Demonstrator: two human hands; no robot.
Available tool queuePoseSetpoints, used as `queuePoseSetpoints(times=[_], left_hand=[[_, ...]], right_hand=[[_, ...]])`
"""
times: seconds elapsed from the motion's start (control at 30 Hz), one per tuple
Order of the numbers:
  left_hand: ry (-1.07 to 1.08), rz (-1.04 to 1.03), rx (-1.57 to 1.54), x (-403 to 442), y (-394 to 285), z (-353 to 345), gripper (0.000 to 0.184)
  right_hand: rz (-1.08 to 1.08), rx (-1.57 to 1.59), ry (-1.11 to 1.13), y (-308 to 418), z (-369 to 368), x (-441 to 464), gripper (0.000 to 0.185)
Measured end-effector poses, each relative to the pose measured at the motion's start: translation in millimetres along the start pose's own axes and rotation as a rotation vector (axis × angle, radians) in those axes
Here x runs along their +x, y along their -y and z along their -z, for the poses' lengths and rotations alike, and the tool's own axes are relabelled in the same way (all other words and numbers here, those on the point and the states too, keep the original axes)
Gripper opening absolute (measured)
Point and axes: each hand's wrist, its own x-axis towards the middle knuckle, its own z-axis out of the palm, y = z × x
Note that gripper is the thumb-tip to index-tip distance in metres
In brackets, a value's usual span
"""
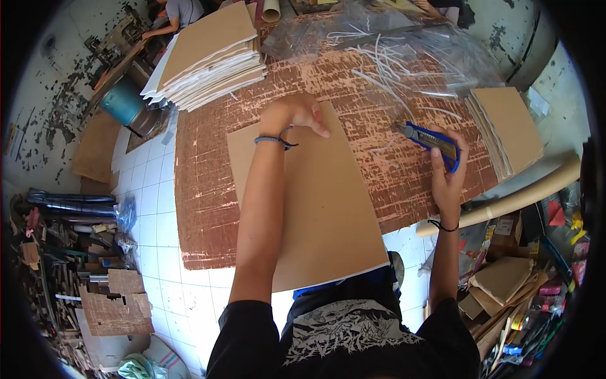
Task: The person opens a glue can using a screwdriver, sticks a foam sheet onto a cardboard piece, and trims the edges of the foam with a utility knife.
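Note:
A large brown cardboard sheet [322, 208] lies at the table's near side, its near end overhanging the edge by my body. My left hand [295, 115] is bent at the wrist over the sheet's far end, fingers pointing right and partly spread; whether it presses on the board I cannot tell. To the right of the sheet, my right hand [449, 161] is closed around a blue utility knife [435, 144]. The knife is raised above the table, with its metal tip pointing left, apart from the sheet.
A tall stack of cardboard sheets [211, 57] stands at the far left of the scratched table [208, 208]. White strips [385, 63] and clear plastic [442, 54] lie at the back. Another board stack [508, 129] and a cardboard tube [505, 205] are right. Another person [183, 12] sits far left.

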Motion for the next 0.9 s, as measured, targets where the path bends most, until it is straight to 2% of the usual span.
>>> queuePoseSetpoints(times=[0.07, 0.17, 0.2, 0.3, 0.33, 0.43, 0.53, 0.63, 0.8, 0.9], left_hand=[[0.027, 0.005, 0.000, 0, 0, 1, 0.064], [0.080, 0.018, -0.018, -3, -7, 6, 0.067], [0.097, 0.027, -0.028, -4, -8, 7, 0.068], [0.005, 0.113, -0.013, -2, -14, 4, 0.069], [-0.003, 0.116, 0.000, -2, -15, 3, 0.069], [0.002, 0.125, 0.023, 0, -19, 1, 0.069], [0.013, 0.124, 0.023, 1, -22, 4, 0.070], [-0.001, 0.111, 0.033, 1, -19, 2, 0.073], [-0.001, 0.111, -0.002, -3, -21, 5, 0.079], [0.010, 0.081, 0.003, 4, -16, 3, 0.068]], right_hand=[[-0.002, -0.166, 0.053, 19, -8, 14, 0.034], [-0.010, -0.308, 0.387, 15, -2, 39, 0.028], [-0.246, -0.260, 0.432, 27, -2, 45, 0.025], [-0.060, -0.115, 0.316, 11, -14, 62, 0.025], [-0.179, 0.104, 0.236, 9, -22, 65, 0.022], [-0.262, 0.153, 0.268, 6, -45, 91, 0.019], [-0.255, 0.155, 0.384, 5, -84, 107, 0.017], [-0.212, 0.240, 0.332, -11, -118, 106, 0.016], [0.127, 0.094, 0.243, -45, -138, 94, 0.020], [0.206, -0.010, 0.294, -44, -136, 92, 0.022]])
